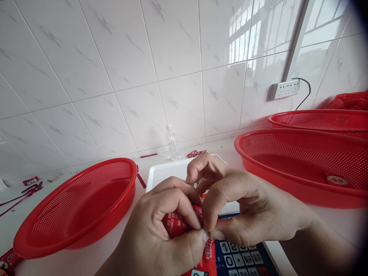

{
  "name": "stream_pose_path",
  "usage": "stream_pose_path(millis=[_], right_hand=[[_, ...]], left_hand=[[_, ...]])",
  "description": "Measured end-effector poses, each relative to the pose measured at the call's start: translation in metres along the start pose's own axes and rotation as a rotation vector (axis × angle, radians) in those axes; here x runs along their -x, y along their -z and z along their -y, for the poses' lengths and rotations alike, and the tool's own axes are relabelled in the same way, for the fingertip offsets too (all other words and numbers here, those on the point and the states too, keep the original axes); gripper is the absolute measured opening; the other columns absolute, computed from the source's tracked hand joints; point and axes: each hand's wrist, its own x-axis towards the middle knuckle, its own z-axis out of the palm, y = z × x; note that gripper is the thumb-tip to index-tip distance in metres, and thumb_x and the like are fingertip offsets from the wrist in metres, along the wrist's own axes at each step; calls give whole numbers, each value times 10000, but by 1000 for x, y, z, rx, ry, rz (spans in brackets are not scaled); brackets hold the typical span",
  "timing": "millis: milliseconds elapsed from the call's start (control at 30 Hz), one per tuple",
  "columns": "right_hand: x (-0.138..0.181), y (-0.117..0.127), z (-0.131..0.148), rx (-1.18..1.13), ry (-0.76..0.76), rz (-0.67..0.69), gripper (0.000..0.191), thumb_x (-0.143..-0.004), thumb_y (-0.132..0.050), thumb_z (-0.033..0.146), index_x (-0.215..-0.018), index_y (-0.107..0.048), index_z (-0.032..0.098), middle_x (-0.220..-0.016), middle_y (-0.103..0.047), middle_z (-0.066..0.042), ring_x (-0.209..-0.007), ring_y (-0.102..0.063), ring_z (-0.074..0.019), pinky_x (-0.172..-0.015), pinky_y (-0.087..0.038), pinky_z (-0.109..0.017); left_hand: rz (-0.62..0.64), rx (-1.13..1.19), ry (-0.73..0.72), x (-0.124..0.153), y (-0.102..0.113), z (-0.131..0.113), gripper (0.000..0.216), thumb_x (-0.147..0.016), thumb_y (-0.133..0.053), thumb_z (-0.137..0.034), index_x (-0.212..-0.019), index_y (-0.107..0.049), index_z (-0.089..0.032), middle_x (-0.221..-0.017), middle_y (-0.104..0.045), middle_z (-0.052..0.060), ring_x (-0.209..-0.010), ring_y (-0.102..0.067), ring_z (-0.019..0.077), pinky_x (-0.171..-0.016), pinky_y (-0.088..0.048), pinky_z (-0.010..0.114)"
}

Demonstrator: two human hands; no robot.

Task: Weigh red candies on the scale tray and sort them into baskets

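Observation:
My left hand is closed around a red plastic packet with pale printing, and its thumb presses the packet's edge. Thumb and index finger of my right hand pinch at that same edge, beside the left thumb tip. The exact spot between the fingertips is mostly hidden. Both hands are above a weighing scale with a dark blue keypad and a white tray behind it. The lower end of the packet hangs over the left side of the keypad.
A red perforated basket stands at left. Another red basket is at right, with a further one behind. A clear plastic bottle and small red packets are near the tiled wall. A power strip is mounted there.

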Motion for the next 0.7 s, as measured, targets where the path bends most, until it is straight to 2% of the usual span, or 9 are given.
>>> stream_pose_path(millis=[267,367,533,700], right_hand=[[-1,0,4,8,24,-17,164,-763,-736,2,-747,-681,156,-1075,-499,-49,-1082,-530,-150,-871,-514,-256],[-2,-2,7,32,18,-55,147,-782,-732,18,-775,-685,157,-1022,-514,-37,-1031,-548,-132,-865,-508,-248],[-4,-5,10,39,-33,-136,84,-848,-721,97,-851,-706,180,-942,-574,-25,-986,-560,-143,-893,-509,-304],[-5,-6,10,1,-34,-156,62,-859,-721,119,-871,-713,180,-928,-593,-23,-905,-602,-132,-816,-541,-287]], left_hand=[[-129,-52,-198,2,-6,8,198,-656,-658,-24,-596,-590,-200,-769,-647,-43,-653,-621,67,-576,-514,116],[-206,-182,-277,5,-7,7,192,-711,-652,-50,-632,-574,-207,-813,-643,-44,-666,-626,69,-564,-513,127],[-461,-564,-445,13,-11,12,160,-840,-600,-115,-758,-576,-250,-959,-633,-45,-752,-658,94,-571,-532,178],[-500,-650,-482,14,-12,15,149,-849,-598,-130,-810,-584,-274,-966,-629,-44,-780,-656,122,-649,-565,236]])
